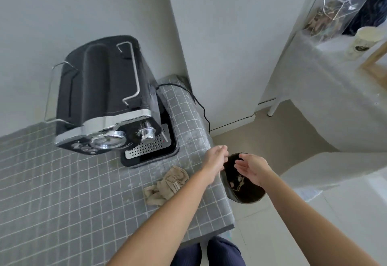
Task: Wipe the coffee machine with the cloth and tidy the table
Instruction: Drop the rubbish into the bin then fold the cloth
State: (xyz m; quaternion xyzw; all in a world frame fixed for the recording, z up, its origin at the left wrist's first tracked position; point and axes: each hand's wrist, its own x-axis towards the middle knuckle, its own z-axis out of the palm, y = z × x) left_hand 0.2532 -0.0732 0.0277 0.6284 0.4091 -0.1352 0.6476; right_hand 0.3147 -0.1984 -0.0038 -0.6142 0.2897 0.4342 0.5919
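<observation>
A black and chrome coffee machine [109, 100] stands at the back of the table [52, 192], which wears a grey checked cover. A crumpled beige cloth [167, 185] lies on the cover near the table's right edge, in front of the machine's drip tray [150, 148]. Both my hands are past that edge, above a dark bin [247, 190] on the floor. My left hand [216, 156] has relaxed fingers and holds nothing I can see. My right hand [250, 166] faces it, palm open, also holding nothing.
The machine's black cord [199, 102] runs off the table's back right corner down to the floor. A white covered table [326, 98] with a clear bag and a pale cup stands at the right. Scraps lie inside the bin. My dark trousers show below.
</observation>
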